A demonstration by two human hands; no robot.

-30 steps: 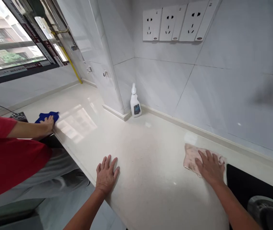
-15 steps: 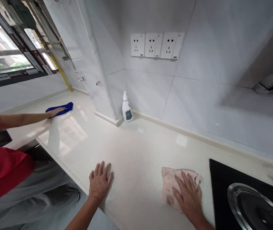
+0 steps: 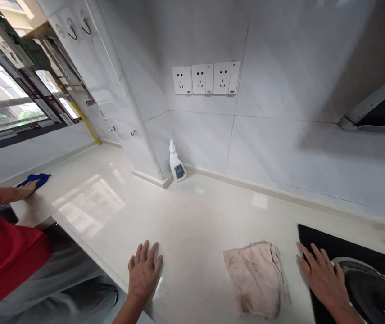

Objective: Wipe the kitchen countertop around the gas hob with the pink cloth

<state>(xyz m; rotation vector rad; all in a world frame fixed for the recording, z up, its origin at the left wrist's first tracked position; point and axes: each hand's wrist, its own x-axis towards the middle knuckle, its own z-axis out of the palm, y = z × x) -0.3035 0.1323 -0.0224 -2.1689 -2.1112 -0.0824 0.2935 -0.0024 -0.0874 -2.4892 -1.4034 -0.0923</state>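
Note:
My left hand (image 3: 143, 271) rests flat on the pale countertop (image 3: 185, 252) near its front edge, fingers spread, holding nothing. A stained pinkish cloth (image 3: 255, 279) lies folded on the counter between my hands, touched by neither. My right hand (image 3: 325, 279) is to the right of the cloth, over the left edge of the black cooktop (image 3: 317, 240), fingers apart and nothing in them. Whether it touches the surface I cannot tell. Beside it is the round metal-rimmed burner (image 3: 374, 288).
A white spray bottle (image 3: 177, 164) stands in the wall corner, below several sockets (image 3: 201, 78). At the left, a co-worker in a red shirt (image 3: 6, 252) has a hand on a blue cloth (image 3: 42, 180). The range hood (image 3: 378, 105) juts out at upper right.
My right hand has let go of the pinkish cloth and moved right to the cooktop. The co-worker's hand and blue cloth have moved left. My left hand stays on the counter.

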